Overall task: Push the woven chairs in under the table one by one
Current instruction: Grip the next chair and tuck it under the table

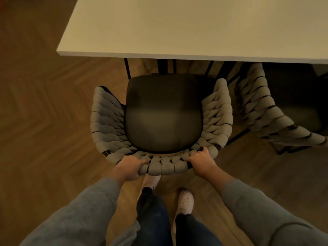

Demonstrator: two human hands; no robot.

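**Woven chair (106,121) waits at the worktop (177,23) edge**
Left grip (130,168) and right grip (201,161) clasp its back; seat (163,114) mostly out, neighbouring chair (262,107) partly too.

The left sleeve (85,210) and right sleeve (262,210) are loose, grey and of a soft, slightly fuzzy fabric (a sweatshirt or jumper, by the look of it). They end short of the wrists, leaving the left hand (130,167) and right hand (200,160) bare. The legs wear dark blue jeans (154,219). The left shoe (150,181) and right shoe (185,202) are white, the right with a perforated toe.
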